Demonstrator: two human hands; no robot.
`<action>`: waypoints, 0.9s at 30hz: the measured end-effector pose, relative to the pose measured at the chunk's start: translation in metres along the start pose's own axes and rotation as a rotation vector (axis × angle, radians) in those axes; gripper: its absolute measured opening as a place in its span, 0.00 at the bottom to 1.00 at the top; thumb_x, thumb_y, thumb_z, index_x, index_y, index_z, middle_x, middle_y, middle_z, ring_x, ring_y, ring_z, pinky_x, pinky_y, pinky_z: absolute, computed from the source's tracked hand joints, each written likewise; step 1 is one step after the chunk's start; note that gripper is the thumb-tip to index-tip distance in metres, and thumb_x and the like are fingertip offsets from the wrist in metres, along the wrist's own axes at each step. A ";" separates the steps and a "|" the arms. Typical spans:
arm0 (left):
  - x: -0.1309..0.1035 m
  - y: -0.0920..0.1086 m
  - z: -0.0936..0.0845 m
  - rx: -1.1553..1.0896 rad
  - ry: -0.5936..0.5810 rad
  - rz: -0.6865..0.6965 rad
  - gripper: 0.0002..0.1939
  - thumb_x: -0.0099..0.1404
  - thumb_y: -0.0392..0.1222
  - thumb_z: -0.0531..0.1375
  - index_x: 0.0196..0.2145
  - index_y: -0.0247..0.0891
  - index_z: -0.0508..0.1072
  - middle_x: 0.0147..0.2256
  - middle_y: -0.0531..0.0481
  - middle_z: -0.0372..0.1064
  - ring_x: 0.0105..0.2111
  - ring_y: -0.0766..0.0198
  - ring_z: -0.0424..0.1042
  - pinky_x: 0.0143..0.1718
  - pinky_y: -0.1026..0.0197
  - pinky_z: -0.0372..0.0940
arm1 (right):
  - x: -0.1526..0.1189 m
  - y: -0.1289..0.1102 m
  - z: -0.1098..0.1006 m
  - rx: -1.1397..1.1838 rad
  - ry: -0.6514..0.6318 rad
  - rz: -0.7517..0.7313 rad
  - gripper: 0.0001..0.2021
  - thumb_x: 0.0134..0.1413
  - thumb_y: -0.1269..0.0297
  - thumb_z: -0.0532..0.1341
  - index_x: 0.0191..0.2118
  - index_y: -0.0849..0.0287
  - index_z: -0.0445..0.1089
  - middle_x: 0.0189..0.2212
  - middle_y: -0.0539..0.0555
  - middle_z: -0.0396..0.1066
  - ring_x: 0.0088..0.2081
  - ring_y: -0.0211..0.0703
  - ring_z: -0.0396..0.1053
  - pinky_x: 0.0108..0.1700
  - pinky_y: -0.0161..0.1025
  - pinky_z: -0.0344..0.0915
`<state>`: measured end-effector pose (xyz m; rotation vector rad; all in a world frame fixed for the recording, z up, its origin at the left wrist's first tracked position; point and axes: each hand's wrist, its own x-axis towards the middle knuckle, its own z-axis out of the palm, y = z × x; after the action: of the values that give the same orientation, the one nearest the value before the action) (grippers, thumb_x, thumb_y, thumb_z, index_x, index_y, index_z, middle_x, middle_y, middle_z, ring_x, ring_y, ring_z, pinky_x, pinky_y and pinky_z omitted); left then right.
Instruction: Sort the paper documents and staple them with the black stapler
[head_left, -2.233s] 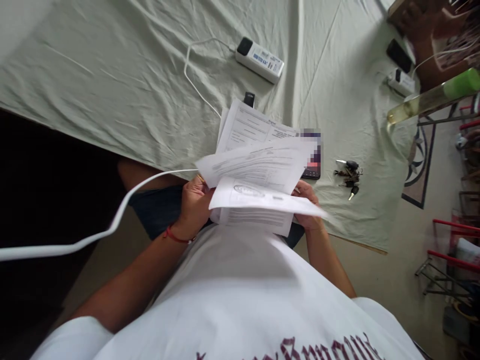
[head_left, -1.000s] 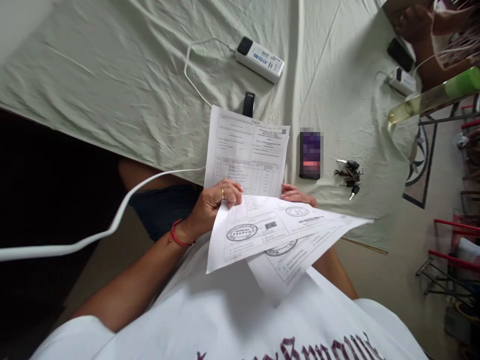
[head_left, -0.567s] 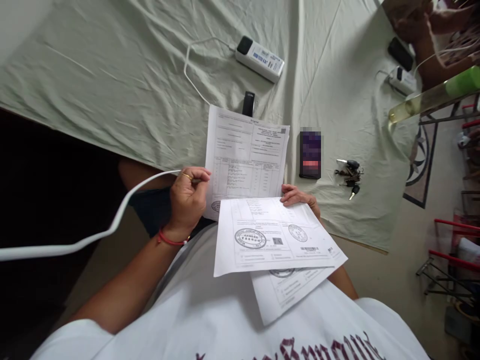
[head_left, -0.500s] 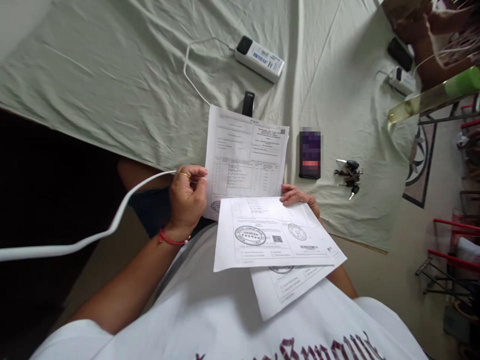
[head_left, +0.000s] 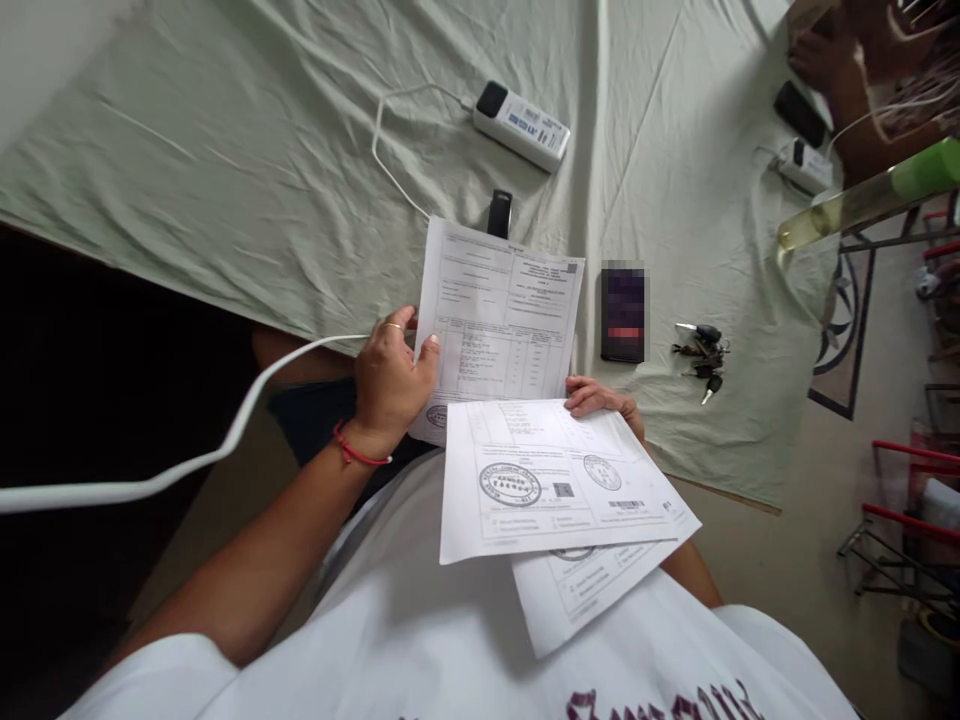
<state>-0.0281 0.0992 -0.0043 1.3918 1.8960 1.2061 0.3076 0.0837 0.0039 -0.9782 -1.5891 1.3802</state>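
Note:
My left hand (head_left: 396, 380) holds the left edge of an upright printed form (head_left: 499, 310), its thumb on the front and its fingertips partly hidden at the edge. My right hand (head_left: 600, 398) grips stamped paper sheets (head_left: 562, 480) by their upper edge, fingers on top, thumb out of sight. These sheets lean down over my shirt, and another printed page (head_left: 581, 595) sticks out from beneath them. They cover the lower part of the upright form. Round ink stamps and small square codes show on the pages.
On the green tablecloth (head_left: 300, 180) lie a white power bank (head_left: 521, 125) with a cable, a small black object (head_left: 499, 213), a phone (head_left: 622, 312) and keys (head_left: 703, 355). A green-capped bottle (head_left: 840, 210) and another person's hands (head_left: 832, 70) are at the right.
My left hand has shifted up and right along the form's edge, its thumb now extended over the front. The papers sit slightly lower and further right in view.

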 end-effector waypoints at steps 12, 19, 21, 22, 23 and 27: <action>0.000 0.003 0.010 0.038 0.071 0.040 0.20 0.58 0.35 0.68 0.47 0.40 0.68 0.47 0.42 0.71 0.46 0.50 0.75 0.54 0.45 0.72 | 0.001 -0.001 0.000 0.021 0.006 -0.013 0.12 0.43 0.52 0.79 0.36 0.45 0.85 0.36 0.54 0.83 0.51 0.57 0.78 0.61 0.54 0.69; 0.005 -0.003 0.017 0.025 0.043 0.004 0.24 0.58 0.37 0.69 0.51 0.40 0.68 0.45 0.42 0.76 0.49 0.46 0.77 0.58 0.42 0.69 | 0.001 -0.001 0.000 0.027 0.010 -0.002 0.15 0.40 0.48 0.79 0.34 0.48 0.85 0.35 0.56 0.83 0.51 0.59 0.78 0.60 0.55 0.70; 0.008 0.001 0.019 0.003 0.008 -0.009 0.27 0.57 0.36 0.68 0.54 0.40 0.67 0.45 0.42 0.76 0.50 0.45 0.78 0.59 0.41 0.69 | 0.001 -0.001 0.001 0.026 0.013 0.003 0.15 0.40 0.48 0.79 0.34 0.47 0.85 0.35 0.55 0.83 0.51 0.60 0.78 0.60 0.56 0.70; 0.009 0.003 0.020 -0.018 -0.005 -0.009 0.28 0.57 0.35 0.68 0.55 0.40 0.66 0.44 0.43 0.76 0.50 0.46 0.78 0.58 0.41 0.70 | 0.001 -0.002 0.001 0.025 0.013 0.006 0.15 0.39 0.48 0.79 0.34 0.46 0.85 0.35 0.55 0.83 0.51 0.60 0.78 0.60 0.56 0.70; 0.011 0.005 0.022 -0.041 -0.011 -0.006 0.29 0.57 0.35 0.68 0.55 0.41 0.66 0.43 0.45 0.76 0.50 0.46 0.78 0.58 0.41 0.70 | 0.001 -0.002 0.001 0.025 0.013 0.009 0.15 0.39 0.48 0.79 0.34 0.46 0.85 0.35 0.55 0.83 0.51 0.60 0.78 0.60 0.56 0.70; 0.018 0.009 0.029 -0.122 0.005 -0.003 0.29 0.57 0.33 0.69 0.54 0.41 0.65 0.39 0.49 0.75 0.47 0.48 0.79 0.57 0.43 0.70 | 0.002 -0.003 0.001 0.028 0.017 0.014 0.14 0.39 0.49 0.79 0.33 0.47 0.85 0.34 0.54 0.83 0.49 0.59 0.79 0.60 0.55 0.70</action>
<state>-0.0066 0.1272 -0.0086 1.3218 1.7951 1.3015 0.3055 0.0851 0.0074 -0.9840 -1.5490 1.3967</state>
